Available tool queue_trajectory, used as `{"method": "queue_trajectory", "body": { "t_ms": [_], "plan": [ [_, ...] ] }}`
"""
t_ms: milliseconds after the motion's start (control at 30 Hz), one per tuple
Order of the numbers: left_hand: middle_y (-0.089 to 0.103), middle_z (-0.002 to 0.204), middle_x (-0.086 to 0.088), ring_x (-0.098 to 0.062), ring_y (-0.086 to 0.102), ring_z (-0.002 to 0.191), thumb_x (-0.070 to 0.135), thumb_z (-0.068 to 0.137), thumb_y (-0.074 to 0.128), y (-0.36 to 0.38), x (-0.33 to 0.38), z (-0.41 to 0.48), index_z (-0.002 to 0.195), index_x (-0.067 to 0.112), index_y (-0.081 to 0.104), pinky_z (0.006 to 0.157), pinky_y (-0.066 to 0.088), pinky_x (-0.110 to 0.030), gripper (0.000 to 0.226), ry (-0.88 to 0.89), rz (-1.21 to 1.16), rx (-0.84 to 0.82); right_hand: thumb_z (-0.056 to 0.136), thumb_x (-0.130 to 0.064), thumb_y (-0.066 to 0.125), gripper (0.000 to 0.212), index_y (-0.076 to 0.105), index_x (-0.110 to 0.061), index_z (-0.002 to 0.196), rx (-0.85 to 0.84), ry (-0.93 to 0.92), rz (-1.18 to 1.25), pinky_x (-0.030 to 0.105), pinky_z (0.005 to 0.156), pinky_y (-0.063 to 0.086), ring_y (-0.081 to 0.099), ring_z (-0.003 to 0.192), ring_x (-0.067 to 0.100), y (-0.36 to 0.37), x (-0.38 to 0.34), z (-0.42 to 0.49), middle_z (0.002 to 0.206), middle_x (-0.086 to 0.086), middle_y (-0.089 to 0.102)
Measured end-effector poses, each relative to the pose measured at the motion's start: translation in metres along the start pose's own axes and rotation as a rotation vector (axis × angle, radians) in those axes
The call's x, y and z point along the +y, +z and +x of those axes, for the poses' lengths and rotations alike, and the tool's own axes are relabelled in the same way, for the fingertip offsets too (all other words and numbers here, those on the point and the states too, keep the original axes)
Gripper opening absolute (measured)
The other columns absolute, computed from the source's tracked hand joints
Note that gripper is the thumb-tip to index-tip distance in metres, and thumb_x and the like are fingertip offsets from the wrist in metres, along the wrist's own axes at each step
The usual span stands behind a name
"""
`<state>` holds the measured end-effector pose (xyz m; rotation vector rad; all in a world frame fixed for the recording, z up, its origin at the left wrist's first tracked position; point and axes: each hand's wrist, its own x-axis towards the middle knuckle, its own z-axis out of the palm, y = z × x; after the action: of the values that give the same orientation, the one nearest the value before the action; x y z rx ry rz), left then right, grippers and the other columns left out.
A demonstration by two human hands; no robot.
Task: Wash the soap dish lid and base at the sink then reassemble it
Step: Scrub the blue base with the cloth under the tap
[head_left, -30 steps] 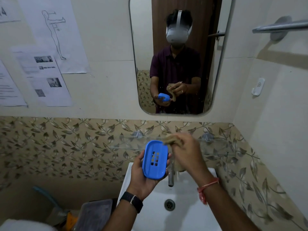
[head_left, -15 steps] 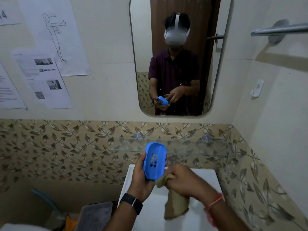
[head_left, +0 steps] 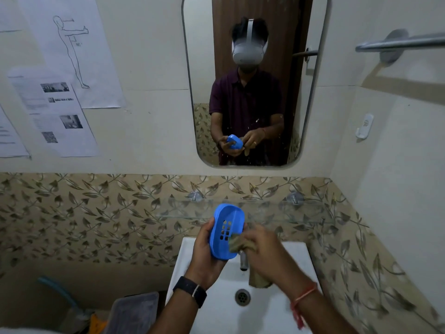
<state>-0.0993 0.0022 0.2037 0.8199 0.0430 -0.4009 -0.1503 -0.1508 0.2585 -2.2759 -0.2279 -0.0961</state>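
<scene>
Blue oval plastic soap dish part (head_left: 226, 235) with drain slots: held above white ceramic sink (head_left: 277, 309), long axis near upright, hollow side facing viewer. Left hand (head_left: 204, 251) cups its back, fingers curled round left edge. Crumpled tan cloth (head_left: 237, 242) pressed against dish's lower right inside, pinched by right hand (head_left: 262, 249). Metal tap (head_left: 243, 261) just below. Glass shelf (head_left: 265, 210) behind; leaf-patterned tiles (head_left: 96, 213); mirror (head_left: 301, 116) above.

Left hand (head_left: 204, 250), right hand (head_left: 263, 249), fingers curled

Bathroom: white washbasin (head_left: 186, 259) with a metal tap (head_left: 243, 261) below a wall mirror (head_left: 255, 92), glass shelf (head_left: 289, 210), leaf-patterned tile band (head_left: 96, 213), chrome towel rail (head_left: 397, 42), printed sheets (head_left: 55, 112) on the wall.
</scene>
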Motion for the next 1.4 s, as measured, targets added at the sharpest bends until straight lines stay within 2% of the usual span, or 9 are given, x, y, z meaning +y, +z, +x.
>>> {"method": "queue_trajectory", "body": {
  "t_ms": [200, 300, 433, 533, 667, 900, 1033, 1200, 1400],
  "plan": [
    [0.065, 0.134, -0.028, -0.039, 0.064, 0.117, 0.044, 0.088, 0.057, -0.007, -0.001, -0.004, 0.130, 0.003, 0.068, 0.095, 0.054, -0.046, 0.060, -0.010, 0.022, 0.059, 0.087, -0.003, 0.065, 0.024, 0.083, -0.019, 0.092, -0.262, 0.096, 0.332, 0.024, 0.091, 0.056, 0.074, 0.098, 0.009, 0.005, 0.013, -0.012, 0.100, 0.001, 0.081],
    [0.070, 0.126, -0.022, -0.032, 0.065, 0.105, 0.043, 0.087, 0.061, -0.013, 0.000, -0.003, 0.132, 0.003, 0.067, 0.082, 0.054, -0.042, 0.061, -0.029, -0.024, 0.065, 0.086, -0.003, 0.067, 0.024, 0.083, -0.020, 0.090, -0.126, 0.188, 0.562, 0.029, 0.087, 0.057, 0.075, 0.094, 0.018, -0.014, 0.015, -0.009, 0.096, 0.002, 0.082],
    [0.074, 0.111, -0.018, -0.022, 0.061, 0.078, 0.043, 0.091, 0.060, -0.013, -0.005, -0.002, 0.138, 0.002, 0.059, 0.059, 0.054, -0.031, 0.063, -0.070, 0.030, 0.033, 0.095, -0.011, 0.065, 0.029, 0.080, -0.035, 0.091, 0.191, 0.190, 0.433, 0.033, 0.088, 0.057, 0.072, 0.099, 0.012, -0.025, 0.009, 0.010, 0.097, -0.007, 0.080],
    [0.073, 0.102, -0.016, -0.020, 0.057, 0.071, 0.043, 0.082, 0.072, -0.009, -0.010, 0.000, 0.132, 0.002, 0.063, 0.054, 0.048, -0.028, 0.065, -0.085, 0.087, -0.003, 0.095, -0.007, 0.065, 0.030, 0.076, -0.035, 0.099, 0.325, 0.027, 0.307, 0.009, 0.079, 0.048, 0.063, 0.092, -0.008, -0.026, -0.007, 0.025, 0.095, -0.020, 0.070],
    [0.070, 0.084, -0.004, -0.017, 0.052, 0.069, 0.052, 0.072, 0.072, -0.002, -0.018, 0.004, 0.109, 0.012, 0.070, 0.052, 0.042, -0.026, 0.055, -0.048, 0.221, 0.003, 0.095, -0.004, 0.061, 0.029, 0.077, -0.022, 0.110, 0.218, -0.105, -0.016, 0.012, 0.082, 0.051, 0.053, 0.090, -0.001, -0.007, -0.016, 0.035, 0.100, -0.007, 0.056],
    [0.067, 0.110, -0.013, -0.025, 0.068, 0.087, 0.068, 0.090, 0.056, -0.004, -0.015, 0.004, 0.131, 0.023, 0.064, 0.073, 0.054, -0.033, 0.062, 0.031, 0.251, 0.140, 0.089, -0.004, 0.059, 0.032, 0.080, -0.026, 0.101, 0.075, -0.204, -0.065, 0.007, 0.070, 0.038, 0.048, 0.075, -0.009, 0.033, 0.003, -0.008, 0.083, -0.014, 0.045],
    [0.047, 0.153, -0.012, -0.033, 0.055, 0.129, 0.064, 0.085, 0.055, -0.002, -0.006, 0.002, 0.148, 0.040, 0.048, 0.090, 0.051, -0.038, 0.068, 0.143, 0.320, 0.185, 0.077, -0.008, 0.058, 0.034, 0.078, -0.026, 0.096, 0.127, -0.134, 0.030, 0.005, 0.074, 0.042, 0.058, 0.083, -0.011, 0.036, 0.014, -0.031, 0.086, -0.010, 0.060],
    [0.032, 0.159, -0.022, -0.051, 0.023, 0.146, 0.066, 0.088, 0.055, -0.007, -0.009, 0.000, 0.146, 0.034, 0.051, 0.110, 0.038, -0.066, 0.067, 0.145, 0.389, 0.183, 0.085, 0.000, 0.070, 0.034, 0.079, -0.025, 0.106, 0.404, -0.173, -0.009, 0.005, 0.075, 0.044, 0.060, 0.082, -0.006, -0.001, 0.005, -0.001, 0.088, -0.013, 0.062],
    [0.060, 0.144, -0.008, -0.031, 0.057, 0.132, 0.058, 0.088, 0.057, -0.002, -0.020, -0.003, 0.142, 0.038, 0.055, 0.106, 0.051, -0.050, 0.058, 0.232, 0.449, 0.157, 0.091, 0.002, 0.063, 0.036, 0.074, -0.015, 0.120, 0.229, -0.209, -0.087, 0.001, 0.076, 0.041, 0.056, 0.088, 0.006, 0.004, -0.006, 0.028, 0.099, -0.003, 0.058]
  ]
}}
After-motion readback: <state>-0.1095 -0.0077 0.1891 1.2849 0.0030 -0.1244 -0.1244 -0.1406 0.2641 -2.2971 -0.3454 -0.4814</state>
